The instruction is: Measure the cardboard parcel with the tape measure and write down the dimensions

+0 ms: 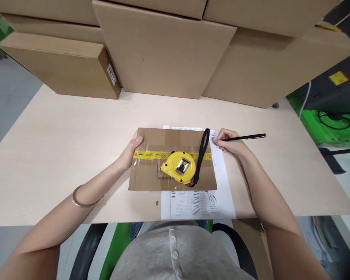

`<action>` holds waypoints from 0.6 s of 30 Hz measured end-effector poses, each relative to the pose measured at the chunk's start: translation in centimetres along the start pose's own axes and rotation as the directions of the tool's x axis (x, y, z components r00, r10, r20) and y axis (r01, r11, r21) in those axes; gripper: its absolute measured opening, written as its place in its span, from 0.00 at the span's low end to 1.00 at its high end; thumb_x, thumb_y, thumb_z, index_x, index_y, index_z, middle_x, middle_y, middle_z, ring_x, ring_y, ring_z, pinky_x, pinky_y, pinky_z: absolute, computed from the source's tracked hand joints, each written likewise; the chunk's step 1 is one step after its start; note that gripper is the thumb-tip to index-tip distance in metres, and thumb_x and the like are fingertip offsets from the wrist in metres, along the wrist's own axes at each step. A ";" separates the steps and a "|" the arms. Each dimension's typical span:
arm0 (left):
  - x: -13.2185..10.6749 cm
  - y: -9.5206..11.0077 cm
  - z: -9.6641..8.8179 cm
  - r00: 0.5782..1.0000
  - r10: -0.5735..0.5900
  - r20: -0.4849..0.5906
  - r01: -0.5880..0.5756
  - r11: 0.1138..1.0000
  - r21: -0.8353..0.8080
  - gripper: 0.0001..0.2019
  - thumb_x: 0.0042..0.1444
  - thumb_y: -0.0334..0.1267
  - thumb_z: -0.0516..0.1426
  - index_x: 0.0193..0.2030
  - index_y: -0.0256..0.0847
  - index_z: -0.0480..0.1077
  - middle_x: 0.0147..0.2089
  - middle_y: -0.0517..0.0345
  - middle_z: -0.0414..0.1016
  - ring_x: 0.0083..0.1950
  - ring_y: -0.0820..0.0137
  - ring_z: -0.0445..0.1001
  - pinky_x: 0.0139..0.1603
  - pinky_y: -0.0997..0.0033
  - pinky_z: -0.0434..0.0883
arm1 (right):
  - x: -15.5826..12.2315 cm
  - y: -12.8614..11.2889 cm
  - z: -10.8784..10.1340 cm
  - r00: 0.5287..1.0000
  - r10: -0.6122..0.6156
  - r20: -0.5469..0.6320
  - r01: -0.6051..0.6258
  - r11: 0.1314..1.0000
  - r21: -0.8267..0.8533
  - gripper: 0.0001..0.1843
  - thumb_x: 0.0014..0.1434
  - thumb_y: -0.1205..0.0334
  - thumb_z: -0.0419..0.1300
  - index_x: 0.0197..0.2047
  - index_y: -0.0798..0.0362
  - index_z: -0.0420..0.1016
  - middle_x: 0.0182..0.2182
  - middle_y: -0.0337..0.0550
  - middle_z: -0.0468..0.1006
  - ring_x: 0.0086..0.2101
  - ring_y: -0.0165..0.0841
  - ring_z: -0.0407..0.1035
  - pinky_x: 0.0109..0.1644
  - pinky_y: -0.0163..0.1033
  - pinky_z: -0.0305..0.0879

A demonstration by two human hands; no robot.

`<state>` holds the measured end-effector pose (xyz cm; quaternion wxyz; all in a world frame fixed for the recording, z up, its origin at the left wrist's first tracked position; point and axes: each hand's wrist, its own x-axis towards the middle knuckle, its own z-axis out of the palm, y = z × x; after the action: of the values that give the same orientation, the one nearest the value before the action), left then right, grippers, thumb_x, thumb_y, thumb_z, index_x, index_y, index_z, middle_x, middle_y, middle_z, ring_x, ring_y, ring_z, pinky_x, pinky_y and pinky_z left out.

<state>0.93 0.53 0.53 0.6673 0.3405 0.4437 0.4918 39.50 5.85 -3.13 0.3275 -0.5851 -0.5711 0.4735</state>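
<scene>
My left hand [134, 144] grips the left edge of a small cardboard box [151, 179], its thumb on top and the other fingers hidden beneath or behind. Yellow printed tape runs across the box. On top of it lies a yellow tape measure [179, 168] with a black wrist strap [203, 153]. Under the box is a white sheet of paper [223, 190] with print and handwritten marks. My right hand [229, 140] is closed around a black pen [249, 137], resting by the sheet's upper right edge. The pen's tip is near the written marks there.
Large cardboard boxes [166, 50] stand along the back of the pale table [61, 155]. A flatter box [61, 70] with a white label is at the back left. To the right, black cables [335, 116] lie on a green surface. A chair armrest [89, 249] is below the front edge.
</scene>
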 end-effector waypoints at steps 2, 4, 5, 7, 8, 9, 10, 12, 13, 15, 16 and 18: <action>-0.1 0.0 0.0 1.000 0.016 0.018 -0.016 1.000 0.015 0.26 0.55 0.53 0.65 0.55 0.40 0.76 0.48 0.49 0.86 0.57 0.47 0.82 0.56 0.55 0.80 | 0.0 -0.1 0.0 1.000 0.003 -0.006 -0.003 1.000 0.007 0.23 0.43 0.56 0.76 0.23 0.49 0.63 0.14 0.31 0.67 0.14 0.22 0.57 0.18 0.30 0.51; -0.1 0.0 0.1 0.999 0.035 0.035 -0.036 0.999 0.029 0.26 0.56 0.54 0.64 0.56 0.40 0.76 0.48 0.49 0.86 0.57 0.47 0.82 0.55 0.54 0.81 | 0.0 -0.1 0.0 1.000 0.004 -0.010 -0.004 1.000 0.011 0.23 0.43 0.58 0.76 0.22 0.49 0.62 0.13 0.31 0.66 0.14 0.22 0.57 0.18 0.30 0.50; -0.1 0.0 0.1 0.998 0.041 0.042 -0.042 0.999 0.031 0.26 0.56 0.54 0.64 0.56 0.40 0.76 0.48 0.49 0.86 0.57 0.47 0.82 0.55 0.54 0.81 | 0.1 -0.1 0.0 1.000 0.005 -0.010 -0.005 1.000 0.012 0.23 0.43 0.59 0.76 0.22 0.49 0.61 0.13 0.31 0.66 0.14 0.22 0.57 0.18 0.30 0.50; 0.0 0.0 0.1 0.998 0.044 0.048 -0.046 0.999 0.028 0.26 0.56 0.55 0.64 0.56 0.40 0.76 0.48 0.48 0.85 0.57 0.46 0.82 0.55 0.53 0.81 | 0.1 0.0 0.0 1.000 0.008 -0.006 -0.008 1.000 0.012 0.22 0.43 0.59 0.75 0.22 0.49 0.63 0.13 0.32 0.67 0.14 0.22 0.58 0.18 0.30 0.51; 0.0 0.0 0.1 0.998 0.042 0.047 -0.044 0.999 0.025 0.26 0.56 0.55 0.64 0.56 0.40 0.76 0.48 0.48 0.85 0.57 0.46 0.82 0.56 0.53 0.81 | 0.1 0.1 0.0 1.000 0.008 -0.007 -0.008 1.000 0.011 0.21 0.43 0.59 0.75 0.22 0.49 0.63 0.13 0.33 0.68 0.15 0.23 0.58 0.18 0.30 0.51; 0.0 0.0 0.1 0.998 0.042 0.044 -0.043 0.999 0.022 0.27 0.55 0.55 0.64 0.56 0.40 0.76 0.48 0.48 0.85 0.58 0.46 0.82 0.56 0.54 0.80 | 0.1 0.1 0.0 1.000 0.008 -0.009 -0.008 1.000 0.011 0.21 0.43 0.60 0.75 0.22 0.49 0.63 0.13 0.32 0.67 0.15 0.23 0.57 0.18 0.30 0.50; 0.0 0.0 0.1 0.998 0.044 0.040 -0.045 0.999 0.023 0.27 0.55 0.55 0.65 0.55 0.39 0.76 0.48 0.47 0.85 0.58 0.46 0.81 0.57 0.54 0.80 | 0.1 0.1 0.0 1.000 0.007 -0.013 -0.007 1.000 0.010 0.21 0.43 0.60 0.75 0.22 0.49 0.63 0.13 0.32 0.67 0.15 0.22 0.57 0.18 0.30 0.50; 0.0 0.0 0.2 0.998 0.049 0.033 -0.050 0.998 0.034 0.27 0.55 0.55 0.65 0.55 0.40 0.76 0.48 0.47 0.85 0.59 0.46 0.81 0.58 0.54 0.80 | 0.1 0.2 0.1 1.000 0.008 -0.015 -0.008 1.000 0.009 0.20 0.43 0.61 0.74 0.22 0.50 0.63 0.13 0.32 0.67 0.15 0.22 0.57 0.19 0.30 0.50; -0.1 0.1 0.2 0.998 0.051 0.030 -0.052 0.998 0.040 0.26 0.55 0.55 0.65 0.54 0.40 0.76 0.48 0.48 0.85 0.60 0.45 0.80 0.58 0.53 0.80 | 0.1 0.2 0.1 1.000 0.010 -0.012 -0.010 1.000 0.008 0.20 0.43 0.61 0.74 0.22 0.50 0.64 0.14 0.32 0.67 0.15 0.23 0.57 0.19 0.30 0.50; -0.1 0.2 0.3 0.998 0.058 0.025 -0.059 0.997 0.054 0.25 0.55 0.55 0.65 0.54 0.41 0.77 0.48 0.48 0.85 0.61 0.45 0.80 0.58 0.53 0.80 | 0.1 0.3 0.0 1.000 0.011 -0.009 -0.011 1.000 0.006 0.18 0.43 0.60 0.73 0.22 0.50 0.65 0.14 0.32 0.67 0.15 0.23 0.57 0.19 0.31 0.51; -0.1 0.2 0.3 0.998 0.062 0.023 -0.064 0.996 0.061 0.25 0.55 0.55 0.65 0.53 0.41 0.77 0.48 0.49 0.85 0.62 0.45 0.79 0.58 0.53 0.80 | 0.1 0.3 0.0 1.000 0.009 -0.010 -0.009 1.000 0.005 0.18 0.43 0.61 0.73 0.22 0.50 0.65 0.14 0.31 0.67 0.15 0.23 0.57 0.19 0.31 0.50; -0.2 0.2 0.4 0.997 0.073 0.019 -0.074 0.995 0.070 0.25 0.55 0.55 0.65 0.53 0.41 0.77 0.49 0.49 0.85 0.62 0.44 0.79 0.59 0.53 0.80 | 0.2 0.3 -0.1 1.000 0.002 -0.009 -0.002 1.000 0.002 0.18 0.42 0.61 0.73 0.22 0.50 0.65 0.15 0.31 0.67 0.16 0.22 0.56 0.20 0.30 0.49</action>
<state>1.17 0.44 0.92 0.6400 0.3841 0.4426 0.4970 39.62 6.03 -3.40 0.3303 -0.5874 -0.5687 0.4716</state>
